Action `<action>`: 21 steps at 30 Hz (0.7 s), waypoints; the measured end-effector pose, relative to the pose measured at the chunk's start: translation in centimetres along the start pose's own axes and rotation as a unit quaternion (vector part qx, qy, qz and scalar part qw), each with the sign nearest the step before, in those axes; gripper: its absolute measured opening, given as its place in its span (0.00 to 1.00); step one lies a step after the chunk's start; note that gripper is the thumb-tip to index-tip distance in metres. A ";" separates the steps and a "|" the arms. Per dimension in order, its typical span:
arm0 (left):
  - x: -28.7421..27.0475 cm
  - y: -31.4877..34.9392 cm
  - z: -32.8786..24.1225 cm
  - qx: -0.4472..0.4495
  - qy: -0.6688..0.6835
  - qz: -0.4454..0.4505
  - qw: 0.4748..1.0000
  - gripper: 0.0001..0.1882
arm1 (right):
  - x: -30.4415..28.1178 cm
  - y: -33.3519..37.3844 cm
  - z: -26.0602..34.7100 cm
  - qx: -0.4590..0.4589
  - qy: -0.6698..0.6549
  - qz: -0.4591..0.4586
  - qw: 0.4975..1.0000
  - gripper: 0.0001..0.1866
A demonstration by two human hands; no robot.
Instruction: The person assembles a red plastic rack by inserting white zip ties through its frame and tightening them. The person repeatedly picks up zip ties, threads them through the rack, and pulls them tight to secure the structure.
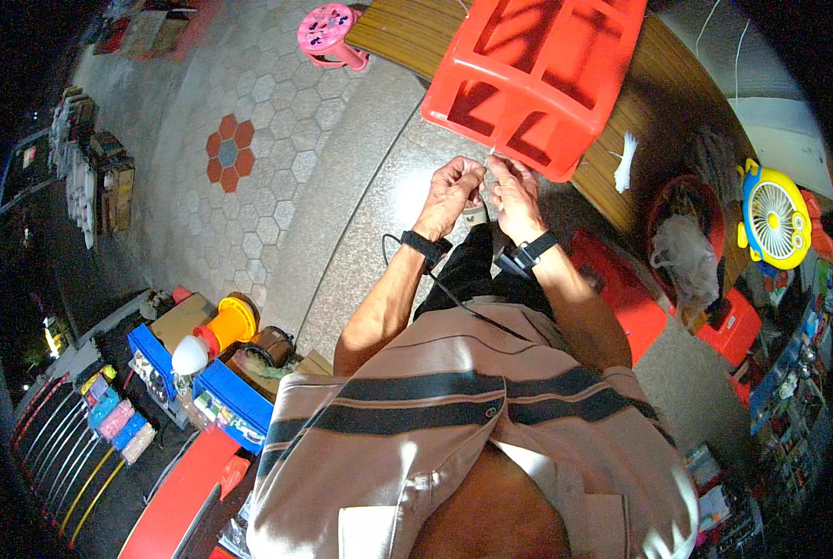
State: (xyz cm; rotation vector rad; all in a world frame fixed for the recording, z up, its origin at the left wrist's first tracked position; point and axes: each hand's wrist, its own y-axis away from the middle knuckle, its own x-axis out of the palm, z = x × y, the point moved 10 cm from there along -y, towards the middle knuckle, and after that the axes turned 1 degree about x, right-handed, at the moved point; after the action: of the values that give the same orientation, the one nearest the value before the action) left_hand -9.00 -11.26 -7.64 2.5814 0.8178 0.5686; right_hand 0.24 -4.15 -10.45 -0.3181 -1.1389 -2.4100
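OK, L hand (455,193) and R hand (517,197) up close tog., just apart, fingers curled in, thumbs bent, tips in a fine pinch. Tiny white strip (493,150) pokes up at the fingertips, right by the near edge of the red crate (519,82). Can't tell which hand has it, or if both do; too small. Crate's just ahead of my grip, bit to the R, big openings showing, over the brown table (663,121).

R of the grip, on the table: white bundle (627,163), near the crate. Farther R, lower: red basket (720,210) w/ a pale plastic bag (686,253) in it, then the yellow-and-blue fan (775,222) beyond.

Ahead-L, well apart from my hands: pink stool (328,31), by the table's end. L of grip: hex-tiled floor (281,121) w/ a red tile flower (230,154) in it. Back-L, well behind the grip: blue box (235,401) and, near it, an orange-and-red spool (228,323).

Black straps (426,248) round both wrists, just behind the grip; dark cable (463,306) runs from the L one back to my striped shirt (435,387).
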 end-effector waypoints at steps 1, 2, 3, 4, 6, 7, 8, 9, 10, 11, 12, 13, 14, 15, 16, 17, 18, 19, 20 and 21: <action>0.0 0.0 -0.1 0.005 -0.010 0.003 1.000 0.07 | 0.0 -0.1 -0.1 0.000 -0.001 0.000 1.000 0.08; 0.1 0.1 -0.1 0.007 -0.003 0.009 1.000 0.07 | 0.0 -0.1 -0.2 -0.001 -0.003 -0.001 1.000 0.08; 0.1 0.1 -0.2 0.007 0.000 0.014 1.000 0.07 | -0.2 -0.2 -0.4 0.004 -0.002 -0.008 1.000 0.08; 0.0 0.2 -0.1 -0.001 -0.002 0.014 1.000 0.07 | -0.4 -0.4 -0.4 0.007 -0.002 -0.014 1.000 0.08; 0.1 0.1 -0.2 -0.011 -0.020 0.025 0.999 0.07 | -0.5 -0.5 -0.4 0.012 -0.006 -0.014 1.000 0.07; 0.1 0.0 -0.2 -0.018 -0.034 0.026 0.999 0.07 | -0.6 -0.5 -0.4 0.015 -0.009 -0.007 1.000 0.07; 0.2 -0.1 -0.1 -0.027 -0.031 0.034 0.999 0.07 | -0.5 -0.5 -0.4 0.018 -0.012 0.001 1.000 0.07; 0.2 -0.3 -0.1 -0.035 -0.032 0.040 0.998 0.07 | -0.7 -0.5 -0.5 0.026 -0.006 -0.009 1.000 0.06; 0.4 -0.5 -0.1 -0.043 -0.033 0.046 0.997 0.07 | -0.4 -0.5 -0.3 0.019 -0.008 0.008 1.000 0.06; 0.4 -0.8 -0.4 -0.033 -0.043 0.053 0.997 0.07 | -0.4 -0.5 -0.2 0.016 -0.001 0.008 1.000 0.06; 0.5 -1.1 -0.3 -0.036 -0.048 0.059 0.996 0.08 | -0.5 -0.5 -0.2 0.015 0.006 0.007 1.000 0.05; 0.4 -1.4 -0.3 -0.039 -0.052 0.064 0.996 0.08 | -0.3 -0.5 -0.3 0.023 0.001 0.015 1.000 0.06; 0.3 -1.7 -0.2 -0.046 -0.060 0.067 0.995 0.08 | -0.5 -0.5 -0.3 0.026 0.009 0.005 1.000 0.06; 0.1 -2.0 -0.1 -0.043 -0.085 0.064 0.993 0.10 | -0.7 -0.5 -0.4 0.029 0.016 -0.005 0.999 0.06; 0.1 -2.3 -0.2 -0.034 -0.091 0.069 0.993 0.10 | -1.0 -0.6 -0.4 0.032 0.023 -0.016 0.999 0.06; 0.0 -2.5 -0.2 -0.031 -0.103 0.071 0.992 0.10 | -0.9 -0.6 -0.4 0.031 0.015 -0.010 0.999 0.06; -0.2 -2.7 -0.2 -0.027 -0.115 0.072 0.990 0.10 | -0.7 -0.6 -0.3 0.031 0.008 -0.003 1.000 0.06; -0.1 -2.7 0.2 -0.042 -0.093 0.087 0.991 0.10 | -0.6 -0.6 -0.3 0.030 0.000 0.003 1.000 0.06; -0.1 -2.7 0.5 -0.056 -0.071 0.101 0.991 0.10 | -0.5 -0.5 -0.3 0.029 -0.002 0.008 1.000 0.06; 0.0 -2.7 0.8 -0.071 -0.049 0.115 0.990 0.10 | -0.5 -0.5 -0.2 0.028 -0.005 0.012 1.000 0.06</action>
State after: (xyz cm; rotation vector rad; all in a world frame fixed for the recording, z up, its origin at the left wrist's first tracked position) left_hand -9.85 -9.38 -9.52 2.5650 0.4344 0.5396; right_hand 0.40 -3.91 -11.06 -0.3238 -1.1961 -2.3535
